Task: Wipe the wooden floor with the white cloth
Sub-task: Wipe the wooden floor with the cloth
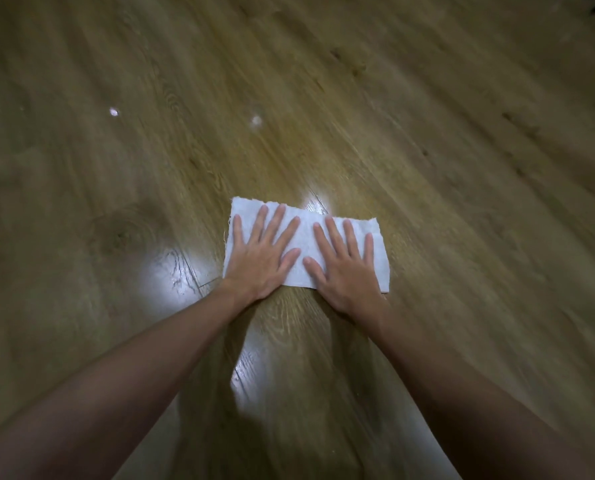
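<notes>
Cloth (305, 242): white, flat on the floor (427, 150), pinned at both ends.
Left hand (259, 259): laid flat, fingers straight and spread, pressed on the cloth's left half; nothing is gripped.
Right hand (344, 271): likewise flat and spread, on the right half.
Risks: since the cloth is only pressed, not held, it may bunch or slip out under uneven pressure; the frayed left edge may be caught on a plank seam.
Surroundings: glare patch (175, 268) at left; two pale specks (114, 112) (256, 120) ahead. No obstruction is seen.
</notes>
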